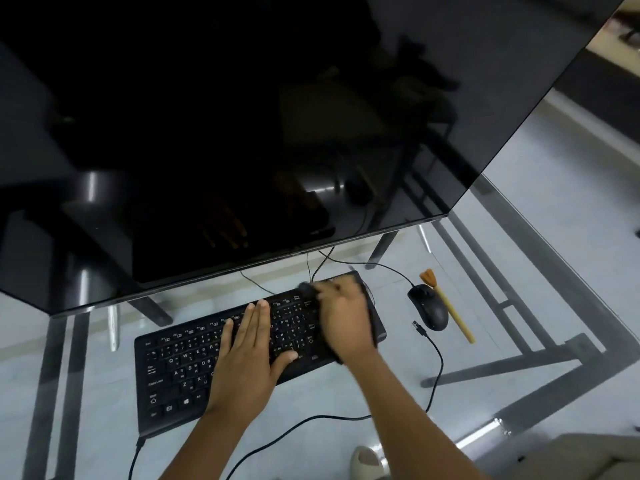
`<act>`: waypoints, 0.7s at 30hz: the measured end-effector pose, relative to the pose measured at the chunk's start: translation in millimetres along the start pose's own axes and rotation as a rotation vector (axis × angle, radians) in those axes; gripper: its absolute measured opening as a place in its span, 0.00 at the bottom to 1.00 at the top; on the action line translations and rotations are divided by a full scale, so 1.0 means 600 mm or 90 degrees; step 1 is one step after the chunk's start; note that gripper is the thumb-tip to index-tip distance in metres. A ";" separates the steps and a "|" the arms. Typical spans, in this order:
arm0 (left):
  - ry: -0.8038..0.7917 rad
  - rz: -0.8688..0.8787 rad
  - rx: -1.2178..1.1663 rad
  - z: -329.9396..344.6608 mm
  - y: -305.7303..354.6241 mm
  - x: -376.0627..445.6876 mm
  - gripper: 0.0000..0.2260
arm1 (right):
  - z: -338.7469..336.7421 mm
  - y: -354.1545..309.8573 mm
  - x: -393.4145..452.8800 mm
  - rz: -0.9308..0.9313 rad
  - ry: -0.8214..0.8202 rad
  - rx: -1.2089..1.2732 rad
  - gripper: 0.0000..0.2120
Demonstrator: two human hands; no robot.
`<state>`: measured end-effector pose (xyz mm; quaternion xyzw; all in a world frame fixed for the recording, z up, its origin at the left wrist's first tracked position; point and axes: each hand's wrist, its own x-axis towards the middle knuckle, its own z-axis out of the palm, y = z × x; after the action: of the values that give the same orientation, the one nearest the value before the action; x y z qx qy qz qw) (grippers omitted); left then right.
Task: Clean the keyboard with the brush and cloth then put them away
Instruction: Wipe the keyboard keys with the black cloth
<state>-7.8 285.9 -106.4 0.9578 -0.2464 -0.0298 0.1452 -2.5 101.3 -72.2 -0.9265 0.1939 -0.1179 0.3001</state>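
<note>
A black keyboard (pixel 173 372) lies slanted on the glass table (pixel 519 237). My left hand (pixel 247 355) rests flat on its middle keys, fingers apart, holding nothing. My right hand (pixel 344 320) is blurred over the keyboard's right end and presses a dark cloth (pixel 306 289) onto the keys; the cloth shows at the fingertips and under the palm. The brush (pixel 450 311), with a tan handle and orange bristles, lies on the glass just right of the mouse, apart from both hands.
A large dark monitor (pixel 242 133) overhangs the back of the keyboard. A black mouse (pixel 428 306) sits right of the keyboard, its loose cable (pixel 438 362) trailing across the glass. A foot in a pale slipper (pixel 365 462) shows below the table.
</note>
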 end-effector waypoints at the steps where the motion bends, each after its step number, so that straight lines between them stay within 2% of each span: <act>1: 0.003 0.000 -0.001 0.000 -0.001 0.000 0.38 | -0.011 0.024 0.018 0.089 0.049 -0.024 0.09; 2: 0.003 -0.002 0.000 -0.001 0.000 0.000 0.38 | -0.025 0.037 0.027 0.163 0.083 -0.021 0.09; 4: -0.002 -0.005 0.002 0.001 -0.001 0.001 0.38 | -0.009 0.019 0.025 0.182 0.112 -0.080 0.11; 6: -0.002 -0.003 0.004 0.002 -0.004 0.001 0.37 | 0.030 -0.048 -0.008 0.055 0.056 -0.088 0.12; 8: -0.001 0.000 -0.004 0.004 -0.005 0.000 0.36 | 0.053 -0.091 -0.043 -0.052 -0.087 -0.030 0.10; 9: 0.001 0.001 -0.009 0.003 -0.006 -0.001 0.37 | 0.050 -0.086 -0.046 -0.103 -0.127 -0.020 0.10; 10: 0.003 0.001 -0.012 0.003 -0.006 -0.001 0.37 | 0.041 -0.070 -0.038 -0.129 -0.111 -0.044 0.10; 12: 0.005 0.001 -0.016 -0.001 -0.006 0.000 0.39 | 0.015 -0.005 -0.006 -0.063 -0.031 -0.059 0.12; 15: 0.008 -0.001 -0.026 -0.004 -0.005 0.001 0.40 | -0.019 0.061 0.033 0.159 0.102 -0.086 0.12; 16: 0.003 -0.001 -0.033 -0.004 -0.004 0.002 0.40 | -0.015 0.054 0.035 0.168 0.131 -0.111 0.12; 19: -0.007 -0.002 -0.047 -0.003 -0.004 0.004 0.39 | 0.034 -0.029 -0.002 0.047 0.076 -0.111 0.15; 21: -0.008 0.003 -0.044 -0.003 -0.008 0.002 0.38 | 0.063 -0.079 -0.040 -0.078 -0.049 -0.055 0.13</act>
<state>-4.2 289.7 -106.3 0.9514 -0.2484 -0.0442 0.1766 2.2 166.3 -76.1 -0.9527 0.1297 -0.0918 0.2591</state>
